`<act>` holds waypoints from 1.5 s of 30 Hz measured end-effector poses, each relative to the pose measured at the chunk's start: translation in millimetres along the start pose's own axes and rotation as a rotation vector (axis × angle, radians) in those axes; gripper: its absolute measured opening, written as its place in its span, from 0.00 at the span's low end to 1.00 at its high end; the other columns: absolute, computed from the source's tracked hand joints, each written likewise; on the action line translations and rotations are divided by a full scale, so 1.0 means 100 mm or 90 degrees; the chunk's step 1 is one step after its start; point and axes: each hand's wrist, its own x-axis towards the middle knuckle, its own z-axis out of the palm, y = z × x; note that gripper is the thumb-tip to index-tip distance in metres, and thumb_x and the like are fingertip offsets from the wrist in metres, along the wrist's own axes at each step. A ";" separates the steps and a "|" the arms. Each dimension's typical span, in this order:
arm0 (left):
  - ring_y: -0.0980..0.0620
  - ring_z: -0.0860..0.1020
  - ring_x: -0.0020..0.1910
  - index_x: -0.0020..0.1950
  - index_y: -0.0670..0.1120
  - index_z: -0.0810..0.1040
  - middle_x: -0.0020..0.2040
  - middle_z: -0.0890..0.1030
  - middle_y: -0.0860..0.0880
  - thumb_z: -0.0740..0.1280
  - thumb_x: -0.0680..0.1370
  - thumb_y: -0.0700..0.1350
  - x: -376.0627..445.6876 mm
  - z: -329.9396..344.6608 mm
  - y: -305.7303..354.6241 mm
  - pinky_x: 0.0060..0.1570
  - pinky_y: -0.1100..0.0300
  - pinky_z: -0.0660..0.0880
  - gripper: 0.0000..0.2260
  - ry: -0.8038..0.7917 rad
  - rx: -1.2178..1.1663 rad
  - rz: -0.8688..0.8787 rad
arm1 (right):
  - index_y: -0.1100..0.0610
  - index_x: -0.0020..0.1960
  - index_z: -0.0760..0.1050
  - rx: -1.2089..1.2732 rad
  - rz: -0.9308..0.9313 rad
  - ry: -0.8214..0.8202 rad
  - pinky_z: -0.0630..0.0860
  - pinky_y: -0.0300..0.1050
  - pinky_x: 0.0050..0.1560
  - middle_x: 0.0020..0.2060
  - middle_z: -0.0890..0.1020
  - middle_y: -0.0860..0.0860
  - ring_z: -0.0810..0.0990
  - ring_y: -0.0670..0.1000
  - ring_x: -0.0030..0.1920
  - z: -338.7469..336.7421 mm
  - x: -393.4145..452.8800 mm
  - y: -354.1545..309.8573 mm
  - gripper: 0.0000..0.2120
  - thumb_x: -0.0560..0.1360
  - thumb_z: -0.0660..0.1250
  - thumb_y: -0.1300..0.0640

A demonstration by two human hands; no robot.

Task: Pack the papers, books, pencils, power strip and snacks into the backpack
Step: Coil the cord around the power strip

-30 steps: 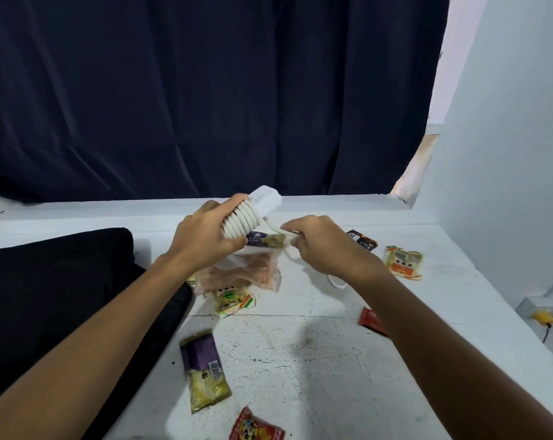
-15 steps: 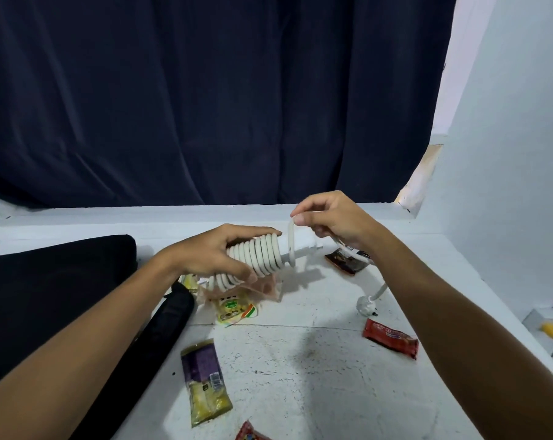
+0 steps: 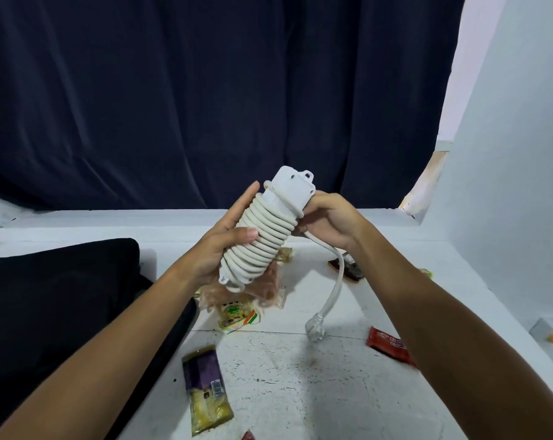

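White table [image 3: 300, 392] w/ snacks below; I see left hand [image 3: 227, 246] gripping power strip [image 3: 265, 236] mid-air, long axis tilted up-right. Right hand [image 3: 329, 223] pinches cord [image 3: 335, 281] at top; backpack [image 3: 62, 296] lies left, nearer left hand.

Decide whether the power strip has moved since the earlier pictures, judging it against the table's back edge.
Yes. The power strip has risen and tipped more upright: its top end now stands above the table's back edge, against the dark curtain. Earlier it sat lower, near that edge.

Black fabric backpack [image 3: 56, 312] lies left on the white tabletop [image 3: 300, 392]; flat plastic snack packets [image 3: 206, 395] lie scattered right of it, dark curtain [image 3: 205, 90] behind.
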 end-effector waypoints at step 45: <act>0.56 0.80 0.52 0.73 0.62 0.68 0.57 0.79 0.60 0.77 0.69 0.48 -0.30 0.17 0.47 0.51 0.57 0.79 0.35 0.274 0.572 0.051 | 0.56 0.54 0.78 -0.815 0.153 0.189 0.76 0.43 0.37 0.39 0.82 0.57 0.80 0.52 0.36 0.66 -0.57 -0.19 0.11 0.74 0.64 0.65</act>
